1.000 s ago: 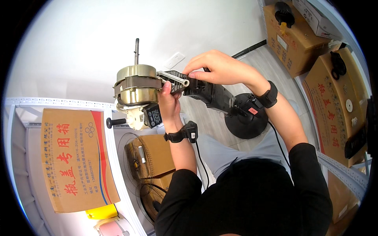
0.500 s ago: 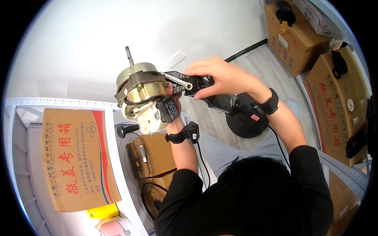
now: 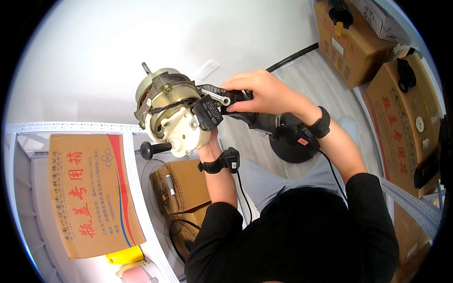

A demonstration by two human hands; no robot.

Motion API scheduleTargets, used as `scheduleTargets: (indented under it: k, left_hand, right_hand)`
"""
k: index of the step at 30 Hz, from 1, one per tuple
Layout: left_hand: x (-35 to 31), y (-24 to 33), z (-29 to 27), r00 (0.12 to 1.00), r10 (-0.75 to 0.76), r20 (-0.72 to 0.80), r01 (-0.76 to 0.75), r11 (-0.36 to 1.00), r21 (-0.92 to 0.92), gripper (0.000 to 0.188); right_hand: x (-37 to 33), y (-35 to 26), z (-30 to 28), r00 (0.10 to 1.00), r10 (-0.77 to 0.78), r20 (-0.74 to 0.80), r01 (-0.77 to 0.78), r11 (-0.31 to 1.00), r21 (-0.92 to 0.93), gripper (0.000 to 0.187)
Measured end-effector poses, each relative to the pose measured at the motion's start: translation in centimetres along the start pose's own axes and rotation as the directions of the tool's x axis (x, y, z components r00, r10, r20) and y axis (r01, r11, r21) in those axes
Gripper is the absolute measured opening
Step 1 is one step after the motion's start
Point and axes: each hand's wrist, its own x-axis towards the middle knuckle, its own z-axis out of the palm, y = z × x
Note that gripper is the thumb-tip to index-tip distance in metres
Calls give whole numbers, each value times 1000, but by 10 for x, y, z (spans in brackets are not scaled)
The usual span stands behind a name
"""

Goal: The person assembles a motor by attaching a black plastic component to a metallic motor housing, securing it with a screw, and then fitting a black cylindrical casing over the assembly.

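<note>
A bare fan motor (image 3: 163,80), with its metal shaft pointing up and a cream gearbox (image 3: 181,129), is held up at centre left. A black capacitor box (image 3: 207,113) and a black knob (image 3: 147,150) stick out from it. My left hand (image 3: 213,143) supports the motor from behind; its fingers are mostly hidden. A silver link arm (image 3: 217,97) runs from the motor to the black ribbed fan neck (image 3: 241,101). My right hand (image 3: 264,92) is closed around that neck, thumb below and fingers over the top. The neck leads down to a round black base (image 3: 295,144).
On a white shelf at left stand a cardboard box (image 3: 89,198) and a yellow item (image 3: 125,255). Wire fan guards (image 3: 163,188) lean below. More boxes (image 3: 401,127), with black parts on them, line the right. A wall socket (image 3: 207,70) sits behind the motor.
The motor has tilted, its shaft moving left and down and more of the gearbox showing. My left fingers have gone behind it. My right hand has closed in on the neck.
</note>
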Motion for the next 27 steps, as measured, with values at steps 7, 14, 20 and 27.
scheduleTargets:
  k: [7,14,20,27]
  left_hand:
    - [-13,10,18,990,-110,85,107,994,33,31]
    - [-14,11,21,994,-110,-8,110,973,201,37]
    - [0,8,-5,967,-230,108,212,964,158,36]
    - [-10,-1,7,953,-289,92,280,954,106,35]
  right_hand:
    - [-3,10,1,999,-49,-13,49,999,1,41]
    - [-10,15,7,991,-81,-108,72,994,-83,36]
    - [-17,-4,8,996,-15,-85,-5,975,-224,44]
    - [-24,-11,14,995,57,-79,-84,914,-396,63]
